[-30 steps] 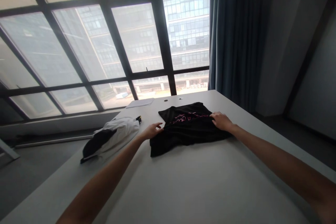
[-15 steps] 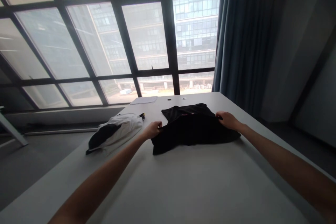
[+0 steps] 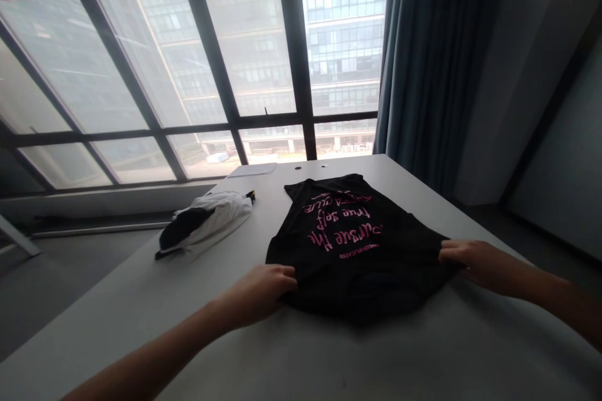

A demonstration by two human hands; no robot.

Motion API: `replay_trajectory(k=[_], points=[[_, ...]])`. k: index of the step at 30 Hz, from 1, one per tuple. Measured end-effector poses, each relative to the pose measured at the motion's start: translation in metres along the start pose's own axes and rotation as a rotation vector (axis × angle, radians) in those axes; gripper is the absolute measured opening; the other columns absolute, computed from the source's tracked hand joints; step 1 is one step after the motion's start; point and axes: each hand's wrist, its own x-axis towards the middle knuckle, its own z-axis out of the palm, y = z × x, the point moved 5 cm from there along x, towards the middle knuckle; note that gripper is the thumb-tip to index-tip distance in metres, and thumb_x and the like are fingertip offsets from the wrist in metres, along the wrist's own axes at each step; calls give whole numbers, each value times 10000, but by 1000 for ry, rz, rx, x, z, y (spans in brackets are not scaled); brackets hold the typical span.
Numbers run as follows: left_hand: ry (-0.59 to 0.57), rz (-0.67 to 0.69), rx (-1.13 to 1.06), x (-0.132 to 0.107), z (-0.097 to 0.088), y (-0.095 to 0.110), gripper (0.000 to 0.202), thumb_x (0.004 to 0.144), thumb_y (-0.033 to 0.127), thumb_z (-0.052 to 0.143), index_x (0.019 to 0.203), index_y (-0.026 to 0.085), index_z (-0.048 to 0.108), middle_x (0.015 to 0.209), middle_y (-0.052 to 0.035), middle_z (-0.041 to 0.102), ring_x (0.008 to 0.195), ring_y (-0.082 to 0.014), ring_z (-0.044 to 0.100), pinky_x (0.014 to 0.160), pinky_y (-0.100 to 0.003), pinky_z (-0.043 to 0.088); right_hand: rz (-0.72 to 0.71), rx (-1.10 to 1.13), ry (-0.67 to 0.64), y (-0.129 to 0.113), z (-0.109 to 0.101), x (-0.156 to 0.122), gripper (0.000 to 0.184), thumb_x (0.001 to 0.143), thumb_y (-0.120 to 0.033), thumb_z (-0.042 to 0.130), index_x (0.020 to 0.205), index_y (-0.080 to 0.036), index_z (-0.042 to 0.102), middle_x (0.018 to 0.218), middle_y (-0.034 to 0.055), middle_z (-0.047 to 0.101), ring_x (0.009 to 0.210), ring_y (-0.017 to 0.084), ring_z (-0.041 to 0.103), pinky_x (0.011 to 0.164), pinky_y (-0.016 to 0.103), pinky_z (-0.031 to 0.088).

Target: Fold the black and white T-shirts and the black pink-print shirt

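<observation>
A black T-shirt (image 3: 345, 276) with pink lettering lies spread over the white table (image 3: 226, 338), its print upside down to me. My left hand (image 3: 270, 288) is closed on the shirt's near left part, fingers pinching the cloth. On the other side, my right hand (image 3: 463, 258) grips the right part of the same shirt. Between the two hands the near edge of the cloth hangs in a loose curve, slightly blurred. To the left rests a crumpled white and black garment (image 3: 216, 216), apart from both hands.
At the far end of the table are a white sheet (image 3: 253, 170) and a dark round spot (image 3: 298, 168). Beyond stands a large window wall (image 3: 308, 75), with a blue-grey curtain (image 3: 418, 75) to its right. A pale table leg (image 3: 21, 235) shows at far left.
Both hands have come nearer to me and farther apart, drawing the near part of the black T-shirt back. Its pink print, mostly covered before, now lies exposed.
</observation>
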Motion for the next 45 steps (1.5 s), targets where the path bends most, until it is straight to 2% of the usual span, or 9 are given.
replay_trajectory(k=[7,11,14,21,25,30,36,39,45], points=[[-122,-9,-182,-6,8,6,178,878,456,650,918,306,739,896,-10,710,802,-207,663,696,-277,458,99,271,-313,-9,23,-22,187,868,-441,610,970,-338,728,1007,38,723,861,236,683,711,316,517],[150,-63,-177,20,4,5,302,940,460,564,1173,292,657,1066,-23,670,898,-200,644,771,-284,485,22,251,-42,-19,13,16,281,916,-473,540,1034,-280,707,1045,52,699,892,239,664,774,350,517],[233,-61,-95,43,28,1,511,890,468,638,1357,282,545,1194,-56,610,1020,-243,617,866,-338,502,-26,201,100,-28,26,49,369,880,-460,604,1187,-262,651,1162,69,659,1000,265,645,837,374,518],[380,-5,-175,62,57,-26,326,964,233,467,1269,264,578,1164,-54,623,1059,-215,608,947,-347,489,1,253,184,-25,63,88,270,882,-296,561,1127,-233,655,1121,74,690,1021,263,657,895,383,504],[521,-147,-234,43,17,-60,461,947,246,455,1409,236,456,1031,-52,640,877,-194,640,820,-319,505,217,467,481,20,32,81,272,867,-379,526,1021,-196,655,1004,101,713,940,269,674,867,396,516],[491,-396,25,-21,-34,-116,687,929,364,450,1563,217,233,879,-33,649,722,-221,650,706,-328,487,641,590,926,123,-2,22,413,730,-406,583,1069,-177,642,1045,175,694,963,324,672,838,448,528],[203,-732,365,-84,-33,-142,623,891,361,486,1472,137,479,1211,-221,646,1006,-416,663,778,-495,516,771,294,874,207,17,-39,444,687,-433,589,1081,-242,656,955,198,686,998,485,636,852,658,484],[354,-648,477,-64,-33,-103,546,945,376,435,1412,116,544,1237,-211,627,1055,-420,638,834,-534,512,561,74,806,186,23,-25,398,750,-450,537,1050,-224,670,1030,216,666,1115,514,574,954,675,433],[394,-79,80,26,9,-38,415,1023,352,404,1390,239,564,1427,-66,556,1273,-253,563,1109,-396,432,106,104,600,56,41,43,346,916,-358,431,1112,-201,669,1222,149,639,1215,341,564,1082,524,433]])
